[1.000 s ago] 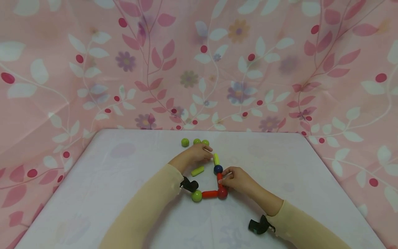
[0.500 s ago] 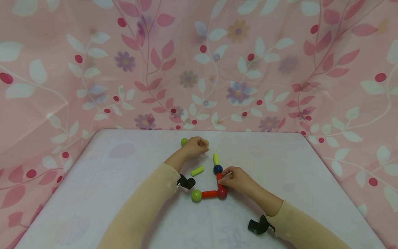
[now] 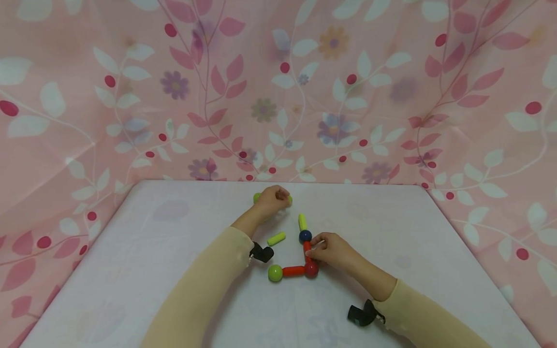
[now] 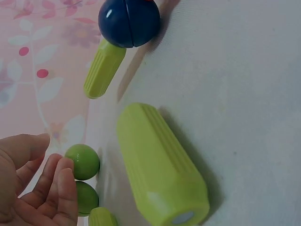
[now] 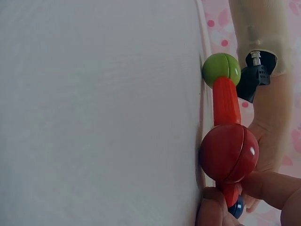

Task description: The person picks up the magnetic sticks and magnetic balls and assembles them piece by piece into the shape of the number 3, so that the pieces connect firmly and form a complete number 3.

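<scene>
My left hand (image 3: 273,200) is over the green balls at the table's back, fingers loosely bent. In the left wrist view its fingertips are beside a green ball (image 4: 83,162), thumb apart, and nothing shows gripped. My right hand (image 3: 334,250) pinches an upright-running red rod (image 3: 307,247) between thumb and finger. That rod joins a dark red ball (image 3: 311,269) to a blue ball (image 3: 305,236), which carries a yellow-green rod (image 3: 302,222) at its far side. Another red rod (image 3: 293,271) runs left from the dark red ball to a larger-looking green ball (image 3: 275,273).
A loose yellow-green rod (image 3: 276,239) lies between my left wrist and the joined pieces. Another yellow-green rod end (image 4: 102,217) shows below the green balls in the left wrist view. The white table (image 3: 109,270) meets a flowered pink cloth (image 3: 278,96) behind.
My left hand has moved back and slightly left, away from the yellow-green rod's far end to the green balls, covering part of them. My right hand keeps its pinch on the red rod.
</scene>
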`<move>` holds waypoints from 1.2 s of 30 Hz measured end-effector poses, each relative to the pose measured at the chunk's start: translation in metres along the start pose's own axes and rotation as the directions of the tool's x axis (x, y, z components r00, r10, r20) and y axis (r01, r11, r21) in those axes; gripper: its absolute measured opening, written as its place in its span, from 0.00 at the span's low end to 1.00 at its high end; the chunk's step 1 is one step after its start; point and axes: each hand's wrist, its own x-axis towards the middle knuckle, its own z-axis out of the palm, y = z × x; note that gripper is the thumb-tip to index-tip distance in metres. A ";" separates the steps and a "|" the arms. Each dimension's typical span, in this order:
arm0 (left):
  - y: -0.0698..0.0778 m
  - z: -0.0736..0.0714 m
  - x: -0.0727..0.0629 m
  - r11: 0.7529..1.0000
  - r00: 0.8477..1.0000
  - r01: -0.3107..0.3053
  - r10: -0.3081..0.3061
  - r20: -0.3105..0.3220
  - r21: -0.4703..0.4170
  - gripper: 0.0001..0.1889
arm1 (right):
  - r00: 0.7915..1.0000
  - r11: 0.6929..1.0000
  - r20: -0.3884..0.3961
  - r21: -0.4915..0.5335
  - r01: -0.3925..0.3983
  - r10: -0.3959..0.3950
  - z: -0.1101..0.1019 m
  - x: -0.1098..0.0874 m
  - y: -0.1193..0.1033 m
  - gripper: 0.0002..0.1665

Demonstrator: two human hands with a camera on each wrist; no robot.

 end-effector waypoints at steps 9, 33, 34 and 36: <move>0.000 0.002 0.006 1.000 0.999 -0.018 0.018 -0.032 0.010 0.14 | 0.999 0.994 -0.039 -0.109 0.003 -0.008 -0.012 0.007 -0.007 0.17; -0.002 0.012 0.011 0.944 0.994 0.025 0.012 -0.112 0.329 0.19 | 0.997 0.998 -0.074 -0.064 -0.008 0.003 -0.005 0.032 -0.017 0.22; -0.002 0.013 0.011 0.938 0.993 0.027 0.013 -0.115 0.346 0.19 | 0.997 0.998 -0.074 -0.068 -0.008 0.003 -0.004 0.032 -0.017 0.21; -0.002 0.015 0.011 0.929 0.992 0.037 0.010 -0.125 0.369 0.19 | 0.997 0.997 -0.076 -0.078 -0.011 0.005 -0.004 0.033 -0.017 0.21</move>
